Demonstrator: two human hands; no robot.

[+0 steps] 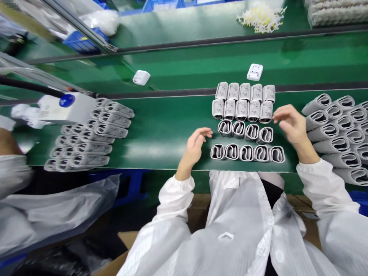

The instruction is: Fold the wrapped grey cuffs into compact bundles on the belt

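Head view: green bench [161, 130] runs the full width. Right pile [336, 130] of rolled grey cuffs sits loose at far right, and the left stack [92, 134] is tidier at far left. Cuff block [244, 122] is centre, four rows: back two rows upright and side-on, front two showing open ends. Right hand [290, 124] is at the block's right edge, fingertips [276, 115] against the end cuff [266, 112] of the second row. It's blurred, can't tell if it's pinching. Left hand [195, 145] is just left of the third row, fingers apart, empty, clear of the cuffs. White unit [255, 72] lies on the belt behind the block, second white unit [141, 77] further left.
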